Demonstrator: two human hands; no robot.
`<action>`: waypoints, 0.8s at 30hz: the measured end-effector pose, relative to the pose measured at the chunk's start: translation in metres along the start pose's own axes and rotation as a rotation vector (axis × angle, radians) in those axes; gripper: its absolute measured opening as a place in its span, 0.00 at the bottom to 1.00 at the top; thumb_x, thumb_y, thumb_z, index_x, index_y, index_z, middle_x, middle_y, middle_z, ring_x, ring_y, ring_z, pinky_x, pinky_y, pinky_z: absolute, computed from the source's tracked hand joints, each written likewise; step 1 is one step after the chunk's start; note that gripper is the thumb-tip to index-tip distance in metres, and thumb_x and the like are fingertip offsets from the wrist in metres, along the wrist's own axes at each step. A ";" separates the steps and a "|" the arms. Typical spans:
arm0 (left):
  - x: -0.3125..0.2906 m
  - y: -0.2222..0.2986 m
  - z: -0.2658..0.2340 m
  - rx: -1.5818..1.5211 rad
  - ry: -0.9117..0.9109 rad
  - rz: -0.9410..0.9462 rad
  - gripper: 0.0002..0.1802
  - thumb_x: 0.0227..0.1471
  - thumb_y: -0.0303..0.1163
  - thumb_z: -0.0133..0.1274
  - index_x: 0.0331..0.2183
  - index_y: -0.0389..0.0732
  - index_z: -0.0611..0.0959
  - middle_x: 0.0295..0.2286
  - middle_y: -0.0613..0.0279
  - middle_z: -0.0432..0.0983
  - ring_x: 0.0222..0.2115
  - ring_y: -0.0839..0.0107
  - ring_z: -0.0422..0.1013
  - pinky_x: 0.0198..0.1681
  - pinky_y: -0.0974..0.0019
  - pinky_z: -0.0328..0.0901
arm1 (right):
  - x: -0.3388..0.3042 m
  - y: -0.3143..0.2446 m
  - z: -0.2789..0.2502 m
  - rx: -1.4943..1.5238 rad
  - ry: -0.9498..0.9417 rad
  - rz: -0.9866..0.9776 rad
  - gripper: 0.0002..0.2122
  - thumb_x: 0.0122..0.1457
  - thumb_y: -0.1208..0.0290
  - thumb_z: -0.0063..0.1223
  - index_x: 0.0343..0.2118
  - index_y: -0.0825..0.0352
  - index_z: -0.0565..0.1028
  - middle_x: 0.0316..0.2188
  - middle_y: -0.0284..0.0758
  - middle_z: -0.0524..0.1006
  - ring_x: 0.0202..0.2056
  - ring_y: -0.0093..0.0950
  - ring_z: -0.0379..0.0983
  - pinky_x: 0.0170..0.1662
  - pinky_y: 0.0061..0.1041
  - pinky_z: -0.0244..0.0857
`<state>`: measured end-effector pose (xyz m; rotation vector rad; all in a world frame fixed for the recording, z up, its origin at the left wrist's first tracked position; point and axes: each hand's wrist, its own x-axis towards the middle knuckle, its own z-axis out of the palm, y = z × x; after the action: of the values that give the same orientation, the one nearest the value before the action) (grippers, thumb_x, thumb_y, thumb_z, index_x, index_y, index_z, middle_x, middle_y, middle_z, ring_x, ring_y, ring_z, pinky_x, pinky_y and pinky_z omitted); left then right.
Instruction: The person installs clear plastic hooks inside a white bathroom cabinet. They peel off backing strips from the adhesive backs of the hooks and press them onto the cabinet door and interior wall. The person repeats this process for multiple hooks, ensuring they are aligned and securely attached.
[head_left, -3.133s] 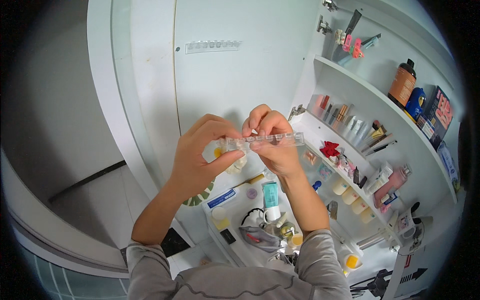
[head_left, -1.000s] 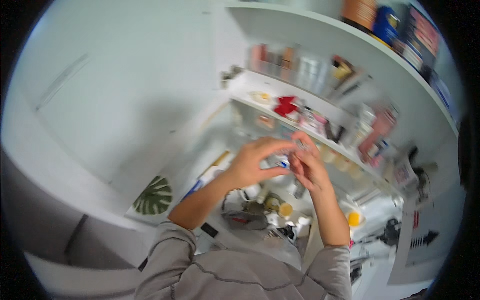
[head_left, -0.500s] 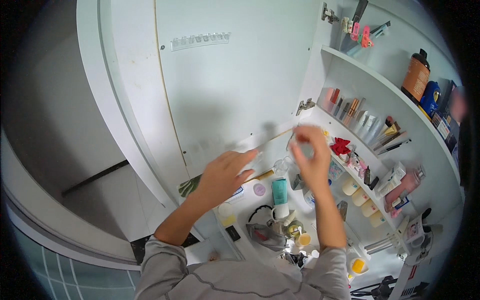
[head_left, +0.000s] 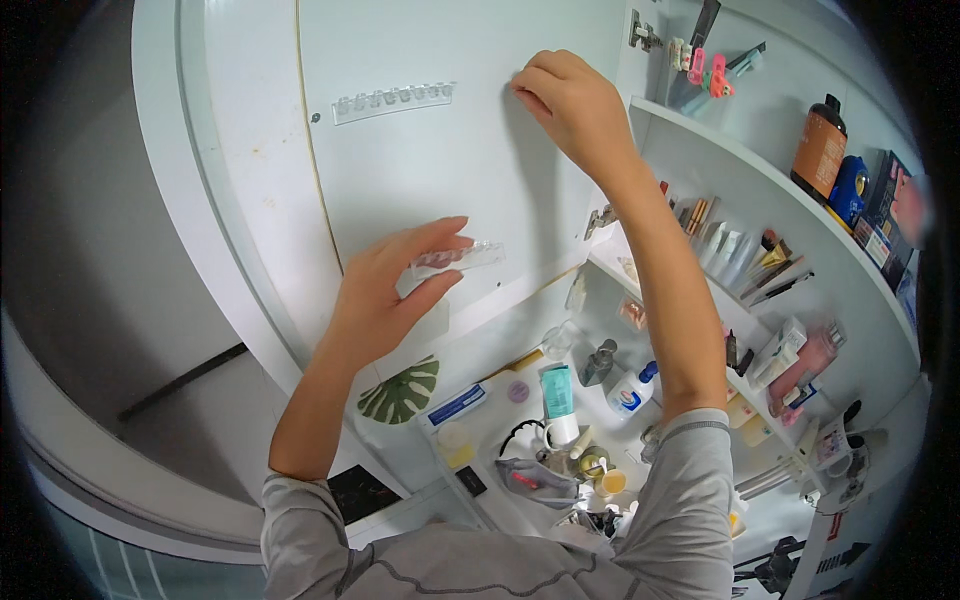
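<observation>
My left hand (head_left: 385, 290) grips a clear plastic strip with a row of notches (head_left: 470, 257), thumb below and fingers above, in front of the lower part of a white cabinet door (head_left: 420, 180). Higher up, a similar clear notched strip (head_left: 393, 101) sits on the door's face, tilted slightly. My right hand (head_left: 575, 105) is raised at the upper right of the door, its fingers curled and pinched together close to the surface. Whatever may be between those fingertips is hidden or too small to name.
Cabinet shelves (head_left: 760, 175) on the right hold bottles, brushes and cosmetics. Below, a cluttered counter (head_left: 515, 430) carries a teal tube (head_left: 558, 390), a pump bottle (head_left: 630, 392) and a grey pouch (head_left: 540, 480). A green leaf-shaped item (head_left: 400, 392) lies at its left. Hinges (head_left: 600, 220) join door and cabinet.
My right hand has risen from above the counter to the upper right of the door. My left hand has moved up and slightly left, and the clear strip in it now shows plainly.
</observation>
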<state>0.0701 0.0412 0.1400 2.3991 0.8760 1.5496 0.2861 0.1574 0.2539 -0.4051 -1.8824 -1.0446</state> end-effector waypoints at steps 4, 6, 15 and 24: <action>0.014 -0.008 0.013 -0.178 0.033 -0.010 0.25 0.44 0.17 0.52 0.48 0.39 0.74 0.37 0.57 0.78 0.38 0.71 0.74 0.43 0.68 0.67 | 0.007 0.005 0.000 -0.118 -0.101 -0.122 0.04 0.40 0.79 0.51 0.20 0.66 0.69 0.23 0.31 0.70 0.29 0.29 0.68 0.30 0.28 0.66; 0.018 -0.014 0.018 -0.185 0.046 -0.022 0.24 0.45 0.18 0.52 0.47 0.39 0.74 0.36 0.57 0.78 0.37 0.71 0.74 0.42 0.69 0.67 | 0.007 0.009 0.001 -0.144 -0.098 -0.197 0.04 0.38 0.79 0.51 0.19 0.65 0.69 0.23 0.31 0.69 0.29 0.29 0.68 0.30 0.27 0.66; 0.025 -0.025 0.027 0.005 0.102 0.062 0.22 0.45 0.23 0.56 0.45 0.40 0.75 0.35 0.60 0.78 0.34 0.65 0.74 0.39 0.67 0.67 | 0.005 0.013 0.010 -0.137 -0.064 -0.262 0.06 0.36 0.79 0.52 0.20 0.65 0.68 0.23 0.32 0.68 0.28 0.30 0.67 0.32 0.27 0.65; 0.022 -0.025 0.024 0.030 0.102 0.076 0.24 0.42 0.22 0.55 0.46 0.42 0.75 0.37 0.62 0.78 0.36 0.68 0.74 0.41 0.67 0.66 | -0.005 0.014 0.000 0.018 -0.057 -0.185 0.10 0.37 0.81 0.55 0.24 0.65 0.68 0.24 0.32 0.68 0.29 0.31 0.67 0.32 0.28 0.64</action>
<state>0.0875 0.0779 0.1358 2.4192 0.8413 1.7116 0.2978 0.1664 0.2569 -0.2558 -2.0082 -1.1468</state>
